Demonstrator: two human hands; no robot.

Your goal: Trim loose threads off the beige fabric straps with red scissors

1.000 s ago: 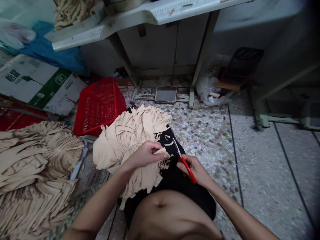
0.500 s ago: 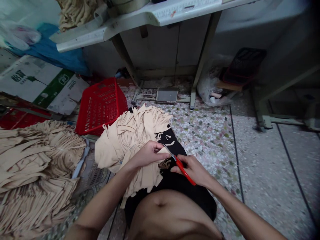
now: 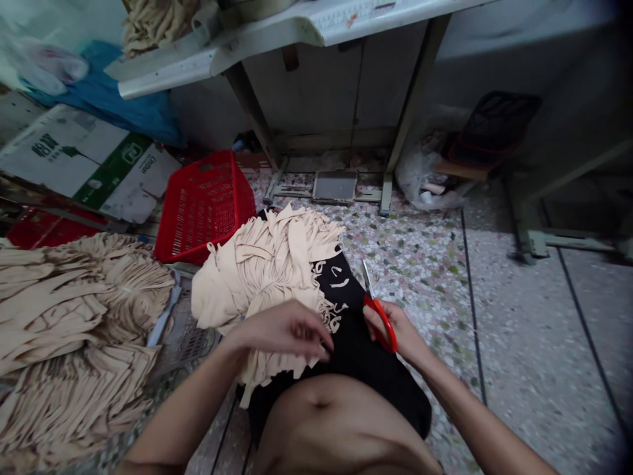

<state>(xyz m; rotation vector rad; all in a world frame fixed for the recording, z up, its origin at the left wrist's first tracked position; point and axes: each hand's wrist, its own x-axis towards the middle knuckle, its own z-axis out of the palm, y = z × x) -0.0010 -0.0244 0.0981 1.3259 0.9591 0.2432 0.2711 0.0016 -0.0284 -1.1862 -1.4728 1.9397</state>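
Red-handled scissors (image 3: pixel 383 323) are in my right hand (image 3: pixel 398 330), their blades pointing up and away from the cloth. My left hand (image 3: pixel 287 330) hovers over the lower part of a beige fabric bundle (image 3: pixel 262 257) on my lap. Its fingers are loosely bent and a little blurred, with no cloth visible between them. The bundle is made of many strips, gathered near its middle. Small curled beige scraps (image 3: pixel 339 284) lie on the black cloth (image 3: pixel 353 343) over my legs, between the bundle and the scissors.
A larger heap of beige strips (image 3: pixel 74 316) lies to the left. Behind my lap bundle stands a red plastic basket (image 3: pixel 198 204), near a white and green carton (image 3: pixel 89 161). A table (image 3: pixel 267 43) with metal legs crosses the top, above a foot pedal (image 3: pixel 335 187).
My right hand has drawn the scissors rightward, away from the left hand. My left hand has moved down and let go of the beige piece it was pinching at the blades.
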